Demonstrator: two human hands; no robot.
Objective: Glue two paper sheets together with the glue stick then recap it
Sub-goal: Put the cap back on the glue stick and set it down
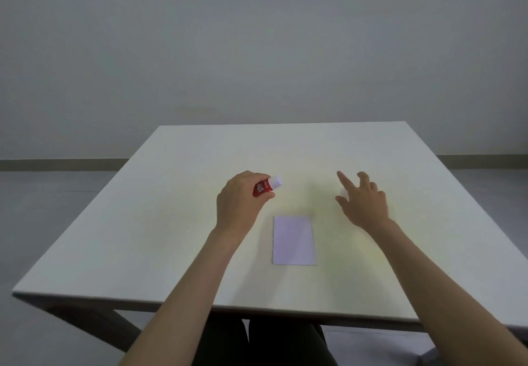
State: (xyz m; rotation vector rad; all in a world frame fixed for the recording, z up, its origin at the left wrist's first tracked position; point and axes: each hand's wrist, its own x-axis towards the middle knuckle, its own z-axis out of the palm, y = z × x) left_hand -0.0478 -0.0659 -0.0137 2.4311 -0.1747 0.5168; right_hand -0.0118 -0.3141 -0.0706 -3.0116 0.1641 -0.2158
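White tabletop before a pale grey wall, seen from the head camera looking forward and down, with two bare forearms reaching in from the near edge. Left hand: fingers curled tight around the red barrel of the glue stick, thumb pressed against its underside; the stick is tilted, its white end pointing away from the palm toward the right hand and slightly up. Whether that white end is a cap or the bare glue cannot be told. Right hand: level with the glue stick and well apart from it, fingers spread and extended, holding nothing visible; a faint pale spot just beneath its thumb and index finger is too blurred to identify. Nearer the person than the held stick, between the two wrists, a pale lilac paper lies flat on the table, long side running away from the viewer; only one rectangle shows, so separate sheets cannot be distinguished. Neither hand touches it.
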